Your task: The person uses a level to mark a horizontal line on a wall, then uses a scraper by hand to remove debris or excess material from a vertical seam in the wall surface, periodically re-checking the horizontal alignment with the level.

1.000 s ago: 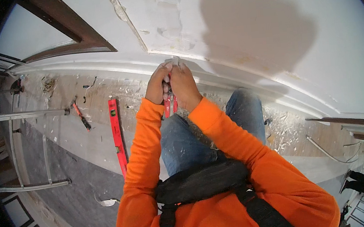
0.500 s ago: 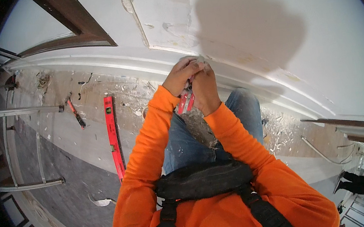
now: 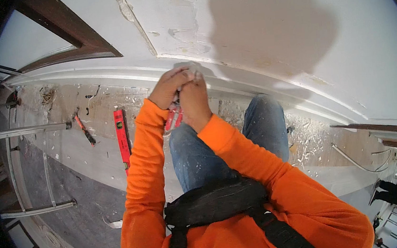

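Note:
My left hand (image 3: 171,87) and my right hand (image 3: 195,97) are pressed together in front of the wall's skirting. Both are closed, their fingertips meeting around a whitish piece (image 3: 193,69) too small to make out. A red-handled hand tool (image 3: 174,118) with a pale middle pokes out below the hands, against the palm side of my right hand. Its working end is hidden by the fingers, so its kind is unclear. Just below the tool is my left knee, in dusty jeans (image 3: 193,148).
A red spirit level (image 3: 122,138) lies on the debris-strewn floor to the left, beside an orange-and-black tool (image 3: 84,129). Metal ladder legs (image 3: 27,131) stand farther left. Dark trim (image 3: 72,28) runs along the patched wall (image 3: 265,26). Another person's dark-clothed legs (image 3: 391,192) show at far right.
Both hands have moved left together along the skirting, still joined, with the red-handled tool between them. My left knee now shows more fully below them.

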`<action>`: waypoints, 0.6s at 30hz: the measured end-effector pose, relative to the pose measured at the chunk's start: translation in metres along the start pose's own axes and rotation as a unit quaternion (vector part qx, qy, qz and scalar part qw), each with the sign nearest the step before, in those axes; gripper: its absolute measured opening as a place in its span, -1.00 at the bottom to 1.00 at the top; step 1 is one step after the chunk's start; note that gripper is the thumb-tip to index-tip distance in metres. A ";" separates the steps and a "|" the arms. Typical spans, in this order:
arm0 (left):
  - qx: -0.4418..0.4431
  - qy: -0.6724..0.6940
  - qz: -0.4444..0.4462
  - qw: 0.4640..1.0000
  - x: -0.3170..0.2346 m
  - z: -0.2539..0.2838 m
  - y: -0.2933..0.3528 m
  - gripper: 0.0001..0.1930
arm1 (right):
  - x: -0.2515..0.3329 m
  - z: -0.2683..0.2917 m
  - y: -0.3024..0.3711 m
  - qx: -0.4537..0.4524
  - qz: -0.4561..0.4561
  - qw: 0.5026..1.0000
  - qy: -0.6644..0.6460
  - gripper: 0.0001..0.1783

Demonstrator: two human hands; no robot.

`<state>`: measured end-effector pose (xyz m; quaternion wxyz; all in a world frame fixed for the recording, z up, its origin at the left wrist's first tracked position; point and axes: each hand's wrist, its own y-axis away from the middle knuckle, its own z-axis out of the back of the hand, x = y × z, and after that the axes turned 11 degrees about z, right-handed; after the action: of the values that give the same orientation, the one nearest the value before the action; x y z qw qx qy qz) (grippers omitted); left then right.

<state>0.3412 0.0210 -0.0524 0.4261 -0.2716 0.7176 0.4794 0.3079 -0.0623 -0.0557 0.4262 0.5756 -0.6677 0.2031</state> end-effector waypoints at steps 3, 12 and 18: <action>0.058 0.022 -0.003 0.998 0.001 -0.020 -0.001 -0.59 | 0.011 0.018 0.003 -0.025 0.048 0.999 0.004 -0.86; 0.067 0.020 -0.008 0.997 0.009 -0.011 -0.029 -0.70 | 0.002 0.029 -0.015 0.015 0.035 0.999 -0.028 -0.87; 0.031 0.006 0.008 0.999 -0.001 -0.001 -0.012 -0.58 | 0.008 0.012 -0.011 0.034 -0.003 0.999 -0.032 -0.88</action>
<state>0.3512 0.0154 -0.0570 0.4259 -0.2551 0.7369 0.4588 0.3146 -0.0790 -0.0578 0.3856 0.5980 -0.6720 0.2055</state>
